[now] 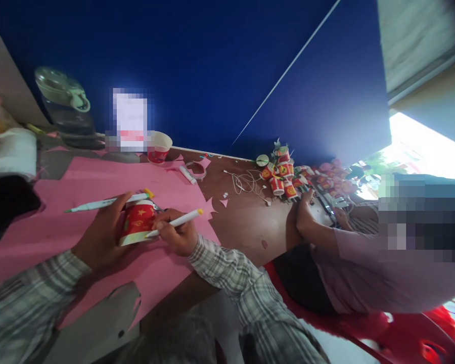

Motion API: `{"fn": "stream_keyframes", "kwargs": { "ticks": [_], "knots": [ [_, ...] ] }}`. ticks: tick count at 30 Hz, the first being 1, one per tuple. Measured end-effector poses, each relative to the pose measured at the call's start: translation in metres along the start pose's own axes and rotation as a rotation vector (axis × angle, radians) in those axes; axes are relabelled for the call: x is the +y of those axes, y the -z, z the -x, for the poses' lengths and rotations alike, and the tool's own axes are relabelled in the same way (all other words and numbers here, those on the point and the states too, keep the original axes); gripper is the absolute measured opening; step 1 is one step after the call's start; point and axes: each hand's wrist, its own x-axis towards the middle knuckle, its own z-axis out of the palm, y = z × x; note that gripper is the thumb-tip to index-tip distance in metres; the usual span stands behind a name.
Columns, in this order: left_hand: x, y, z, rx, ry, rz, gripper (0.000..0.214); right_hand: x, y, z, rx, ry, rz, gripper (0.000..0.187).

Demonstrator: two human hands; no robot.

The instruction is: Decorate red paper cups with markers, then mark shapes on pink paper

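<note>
A red paper cup (139, 218) with gold star patterns is tilted, its pale rim downward, in my left hand (103, 227), whose fingers are closed around it. My right hand (177, 233) grips a white marker pen (184, 218) with a yellow end; its tip touches the cup near the pale yellowish rim. Another marker (94, 205) with a green tip runs across behind my left hand; I cannot tell whether that hand also holds it. Pink paper (98, 177) spreads over the table beneath both hands.
Behind stand another red cup (160, 146), a water bottle (66, 108) and a roll of tape (197, 171) beside a white tube (187, 175). A white cable (242, 183) and several stacked cups (282, 174) lie rightward. A co-worker's arm (316, 227) rests at the table.
</note>
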Motion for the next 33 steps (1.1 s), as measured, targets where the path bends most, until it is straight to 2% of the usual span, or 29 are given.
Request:
{"fn": "stream_keyframes", "kwargs": {
  "ticks": [11, 15, 20, 26, 33],
  "knots": [
    [0.0, 0.001, 0.002, 0.014, -0.004, -0.023, 0.085, 0.012, 0.0, -0.006, 0.117, -0.064, -0.146, 0.023],
    [0.0, 0.0, 0.001, -0.018, 0.022, -0.027, 0.084, 0.008, 0.0, -0.005, 0.137, -0.075, -0.192, 0.024],
    [-0.003, -0.001, 0.004, 0.014, -0.003, -0.038, 0.084, 0.003, -0.001, -0.005, 0.163, -0.099, -0.201, 0.025],
    [-0.006, -0.002, 0.006, 0.003, 0.069, -0.027, 0.09, 0.01, -0.002, -0.004, 0.204, -0.107, -0.214, 0.033],
    [0.0, 0.0, 0.0, -0.017, 0.019, -0.069, 0.078, 0.004, 0.001, -0.003, 0.103, -0.118, -0.144, 0.031]
  ]
}}
